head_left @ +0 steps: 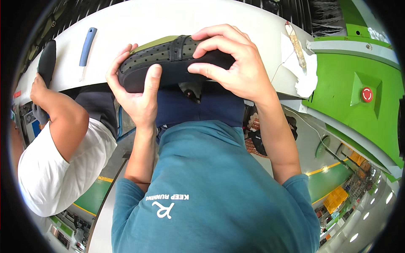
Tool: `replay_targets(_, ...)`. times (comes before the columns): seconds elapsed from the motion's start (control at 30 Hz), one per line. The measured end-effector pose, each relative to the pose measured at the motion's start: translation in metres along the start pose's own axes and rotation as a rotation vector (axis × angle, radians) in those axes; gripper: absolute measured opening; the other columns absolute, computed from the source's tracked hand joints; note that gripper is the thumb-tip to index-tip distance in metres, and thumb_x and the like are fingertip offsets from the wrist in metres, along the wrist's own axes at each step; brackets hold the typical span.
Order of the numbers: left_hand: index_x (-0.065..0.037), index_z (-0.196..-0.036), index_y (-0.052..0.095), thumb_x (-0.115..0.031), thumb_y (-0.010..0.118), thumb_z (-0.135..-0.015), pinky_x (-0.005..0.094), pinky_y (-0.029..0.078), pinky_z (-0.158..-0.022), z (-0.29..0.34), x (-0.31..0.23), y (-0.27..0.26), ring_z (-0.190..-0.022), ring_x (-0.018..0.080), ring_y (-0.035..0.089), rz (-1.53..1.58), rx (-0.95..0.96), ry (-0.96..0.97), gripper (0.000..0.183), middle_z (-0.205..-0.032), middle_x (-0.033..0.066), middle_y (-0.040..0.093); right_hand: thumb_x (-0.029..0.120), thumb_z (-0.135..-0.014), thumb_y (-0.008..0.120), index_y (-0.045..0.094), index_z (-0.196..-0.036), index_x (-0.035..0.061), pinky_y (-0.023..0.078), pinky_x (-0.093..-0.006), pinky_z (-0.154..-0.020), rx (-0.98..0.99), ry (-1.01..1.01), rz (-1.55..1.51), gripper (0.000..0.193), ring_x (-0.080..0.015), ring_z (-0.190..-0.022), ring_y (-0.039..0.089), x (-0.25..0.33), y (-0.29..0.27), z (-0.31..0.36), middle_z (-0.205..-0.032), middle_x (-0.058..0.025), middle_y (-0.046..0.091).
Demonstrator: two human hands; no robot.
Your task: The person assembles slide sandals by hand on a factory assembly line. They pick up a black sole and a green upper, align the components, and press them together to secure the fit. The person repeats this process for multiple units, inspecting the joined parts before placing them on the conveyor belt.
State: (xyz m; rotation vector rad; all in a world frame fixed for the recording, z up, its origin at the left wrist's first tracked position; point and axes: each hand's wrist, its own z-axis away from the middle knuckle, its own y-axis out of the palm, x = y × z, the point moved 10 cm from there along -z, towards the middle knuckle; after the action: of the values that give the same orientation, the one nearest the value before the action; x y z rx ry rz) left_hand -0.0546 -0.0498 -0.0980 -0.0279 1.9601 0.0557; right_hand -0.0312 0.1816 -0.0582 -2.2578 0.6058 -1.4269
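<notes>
A black shoe upper with dotted perforations, a strap band and an olive-green upper edge is held up at the near edge of the white table. My left hand is closed round its left end, the thumb upright against the dark near side and the fingers behind. At the right end, my right hand grips it with curled fingers over the top and the thumb against the near side. What lies inside the upper is mostly hidden.
On the white table lie a blue-handled hook tool and, at right, a tape-wrapped tool on white paper. A green machine with a red button adjoins the table. A co-worker's hand at left holds a dark shoe piece.
</notes>
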Motion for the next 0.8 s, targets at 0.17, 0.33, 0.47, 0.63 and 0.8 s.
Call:
replay_targets(0.17,-0.004,-0.144,0.05,-0.007,0.101,-0.076,0.0436,0.052,-0.118,0.007,0.0,0.0,-0.14,0.0293,0.059,-0.095,-0.067,-0.1,0.085,-0.154,0.021,0.055,0.029,-0.083,0.091,0.075,-0.09,0.0142,0.046,-0.0425,-0.105,0.038,0.002,0.037,0.022,-0.0247,-0.119,0.065,0.001,0.003,-0.005,-0.122,0.0029,0.076)
replay_targets(0.33,-0.005,-0.143,0.05,-0.007,0.103,-0.075,0.0426,0.05,-0.118,0.009,0.005,-0.004,-0.138,0.0276,0.058,-0.128,-0.051,-0.044,0.086,-0.148,0.0179,0.057,0.026,-0.083,0.09,0.073,-0.088,0.0127,0.049,-0.0451,-0.101,0.072,-0.01,0.017,0.022,-0.0269,-0.116,0.066,-0.002,0.004,-0.013,-0.12,0.001,0.077)
replay_targets(0.47,-0.006,-0.141,0.05,-0.007,0.102,-0.074,0.0453,0.046,-0.12,0.014,0.011,-0.006,-0.139,0.029,0.056,-0.099,-0.058,-0.007,0.085,-0.145,0.0175,0.059,0.017,-0.078,0.092,0.074,-0.092,0.0094,0.054,-0.0425,-0.099,0.094,0.034,0.012,0.024,-0.0297,-0.111,0.07,-0.004,0.004,-0.019,-0.116,-0.0044,0.078)
replay_targets(0.63,-0.007,-0.139,0.05,-0.008,0.102,-0.073,0.0465,0.043,-0.121,0.01,0.013,-0.01,-0.138,0.03,0.056,-0.093,-0.047,0.009,0.084,-0.143,0.0178,0.06,0.009,-0.077,0.095,0.077,-0.101,0.0049,0.057,-0.038,-0.103,0.176,0.274,-0.113,0.03,-0.0253,-0.11,0.075,-0.016,0.007,-0.023,-0.117,-0.0072,0.079)
replay_targets(0.8,-0.007,-0.138,0.051,-0.009,0.103,-0.072,0.0463,0.044,-0.121,0.01,0.014,-0.009,-0.137,0.03,0.057,-0.127,-0.039,0.022,0.084,-0.142,0.0177,0.06,0.008,-0.081,0.096,0.077,-0.119,0.0028,0.057,-0.0366,-0.11,0.281,0.441,-0.346,0.043,-0.0184,-0.118,0.074,-0.057,-0.008,-0.013,-0.123,-0.0073,0.079)
